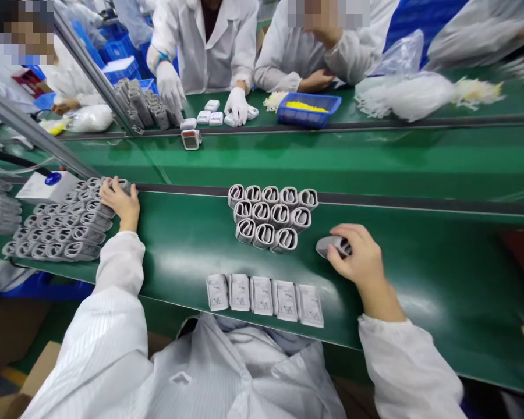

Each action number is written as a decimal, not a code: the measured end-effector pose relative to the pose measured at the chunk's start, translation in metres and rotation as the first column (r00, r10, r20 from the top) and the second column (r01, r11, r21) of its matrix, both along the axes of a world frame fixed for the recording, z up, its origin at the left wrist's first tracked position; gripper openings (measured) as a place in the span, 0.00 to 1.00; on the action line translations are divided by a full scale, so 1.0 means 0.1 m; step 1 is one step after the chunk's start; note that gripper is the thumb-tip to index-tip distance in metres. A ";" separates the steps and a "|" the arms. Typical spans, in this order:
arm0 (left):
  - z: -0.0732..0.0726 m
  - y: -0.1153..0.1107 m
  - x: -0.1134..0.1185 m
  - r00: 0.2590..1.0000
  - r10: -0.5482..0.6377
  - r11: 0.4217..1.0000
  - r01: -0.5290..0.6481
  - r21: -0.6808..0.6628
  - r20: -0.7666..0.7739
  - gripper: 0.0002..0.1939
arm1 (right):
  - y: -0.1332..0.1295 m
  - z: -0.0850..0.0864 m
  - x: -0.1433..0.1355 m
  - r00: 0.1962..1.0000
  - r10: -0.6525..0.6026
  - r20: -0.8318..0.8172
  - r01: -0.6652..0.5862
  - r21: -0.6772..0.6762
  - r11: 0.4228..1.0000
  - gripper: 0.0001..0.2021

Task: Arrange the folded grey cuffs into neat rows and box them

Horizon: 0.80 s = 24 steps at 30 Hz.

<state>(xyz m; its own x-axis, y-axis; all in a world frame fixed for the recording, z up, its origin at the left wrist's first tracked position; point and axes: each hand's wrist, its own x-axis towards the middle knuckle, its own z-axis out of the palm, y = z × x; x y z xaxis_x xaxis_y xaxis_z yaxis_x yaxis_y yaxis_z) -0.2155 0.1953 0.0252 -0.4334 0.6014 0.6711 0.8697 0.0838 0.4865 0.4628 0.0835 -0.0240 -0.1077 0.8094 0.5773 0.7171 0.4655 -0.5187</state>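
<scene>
My left hand (pixel 121 203) reaches to the far corner of a block of rolled grey cuffs (pixel 63 233) at the left. Its fingers curl around one rolled cuff (pixel 124 185) there. On the right, my right hand (pixel 360 256) grips another rolled grey cuff (pixel 325 247) between thumb and fingers, at the green table surface. Between my hands, more rolled cuffs (pixel 271 215) stand in three rows with their coiled ends facing me. Closer to me lies a row of flat, printed grey-white pieces (pixel 262 295) along the table's front edge.
A green work surface (pixel 170 244) spans the bench, with a dark rail (pixel 375 206) behind it. Across from me, co-workers in white coats handle small white devices (pixel 216 119). A blue tray (pixel 310 116) holds yellow pieces. A metal post (pixel 87 70) slants at left beside a white box (pixel 48 187).
</scene>
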 end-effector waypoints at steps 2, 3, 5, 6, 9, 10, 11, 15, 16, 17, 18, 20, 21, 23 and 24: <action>-0.05 -0.07 0.19 0.999 -0.022 0.999 0.024 0.030 -0.041 0.29 | 0.01 0.00 -0.05 1.000 0.015 -0.015 -0.016 -0.018 1.000 0.17; -0.09 -0.13 0.33 0.995 -0.057 0.998 0.057 0.004 -0.078 0.29 | 0.02 0.02 -0.08 0.999 0.018 -0.047 -0.019 -0.034 0.999 0.18; -0.19 -0.30 0.67 0.964 -0.235 0.970 0.223 -0.098 -0.122 0.28 | 0.03 0.06 -0.11 0.991 0.019 -0.132 -0.034 -0.115 0.993 0.21; -0.24 -0.40 0.87 0.927 -0.361 0.928 0.345 -0.141 -0.105 0.28 | 0.02 0.09 -0.12 0.986 0.024 -0.167 -0.054 -0.177 0.983 0.22; -0.34 -0.67 1.48 0.774 -0.633 0.749 0.616 -0.244 0.013 0.25 | 0.00 0.14 -0.15 0.969 0.086 -0.230 -0.168 -0.362 0.917 0.23; -0.36 -0.74 1.68 0.727 -0.684 0.691 0.673 -0.263 0.060 0.24 | -0.01 0.16 -0.16 0.963 0.111 -0.244 -0.204 -0.401 0.893 0.23; -0.36 -0.79 1.87 0.679 -0.726 0.631 0.722 -0.285 0.113 0.24 | -0.01 0.16 -0.18 0.957 0.131 -0.259 -0.234 -0.423 0.875 0.23; -0.30 -0.83 2.44 0.559 -0.786 0.442 0.806 -0.392 0.264 0.31 | -0.02 0.18 -0.31 0.934 0.173 -0.314 -0.301 -0.427 0.853 0.26; -0.28 -0.82 2.52 0.561 -0.782 0.426 0.799 -0.425 0.272 0.33 | -0.02 0.18 -0.35 0.929 0.188 -0.319 -0.318 -0.426 0.847 0.27; -0.26 -0.81 2.57 0.567 -0.779 0.417 0.788 -0.454 0.268 0.33 | -0.01 0.18 -0.38 0.925 0.205 -0.320 -0.335 -0.429 0.839 0.27; -0.24 -0.80 2.60 0.571 -0.780 0.412 0.777 -0.475 0.257 0.32 | -0.01 0.17 -0.42 0.921 0.221 -0.320 -0.351 -0.437 0.829 0.28; -0.21 -0.78 2.61 0.557 -0.794 0.394 0.776 -0.492 0.242 0.29 | 0.00 0.15 -0.50 0.917 0.239 -0.319 -0.369 -0.452 0.812 0.28; -0.21 -0.78 2.59 0.543 -0.803 0.380 0.785 -0.489 0.246 0.28 | 0.00 0.14 -0.54 0.917 0.233 -0.323 -0.366 -0.454 0.813 0.29; -0.20 -0.76 2.55 0.514 -0.810 0.353 0.812 -0.464 0.283 0.27 | 0.01 0.11 -0.63 0.909 0.192 -0.371 -0.352 -0.432 0.831 0.33; -0.21 -0.75 2.53 0.500 -0.805 0.340 0.831 -0.441 0.320 0.29 | 0.01 0.09 -0.68 0.891 0.162 -0.425 -0.349 -0.410 0.843 0.33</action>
